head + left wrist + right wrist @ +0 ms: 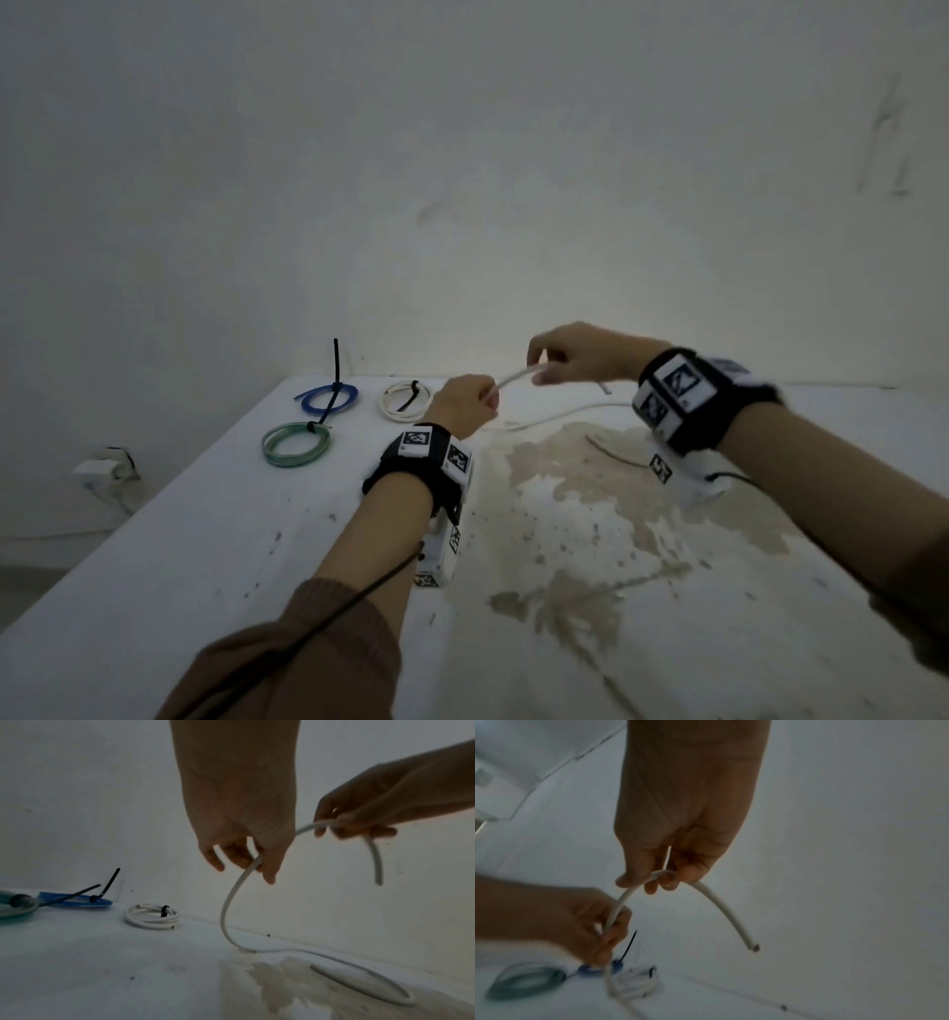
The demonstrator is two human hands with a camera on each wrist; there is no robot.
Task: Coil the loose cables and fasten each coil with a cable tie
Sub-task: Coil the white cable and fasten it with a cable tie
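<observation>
Fingers of both hands pinch one white cable point(516, 376) above the table point(179, 539). Nearest, the left hand point(464, 406) holds it between thumb and curled fingers point(268, 866), and from that grip the cable drops to the table and runs off in a long loose curve point(334, 961) over a brownish stain point(580, 514). Just past the left hand and a little higher, the right hand point(580, 354) grips the same cable near its free end; its fingers point(652, 882) curl round it, and the short tail point(729, 914) hangs down beyond them, cut end in the air. Between the two hands the cable arches upward.

Left of the left hand, three tied coils lie on the table: a green coil point(296, 444) nearest, a blue coil point(328, 400) behind it, and a white coil point(405, 401) closest to the hand. Each carries a black tie point(335, 367); the blue coil's stands upright. In the blurred right wrist view the coils are only smears, so their ties are hard to read there. Farthest back, a pale wall point(462, 180) meets the table.
</observation>
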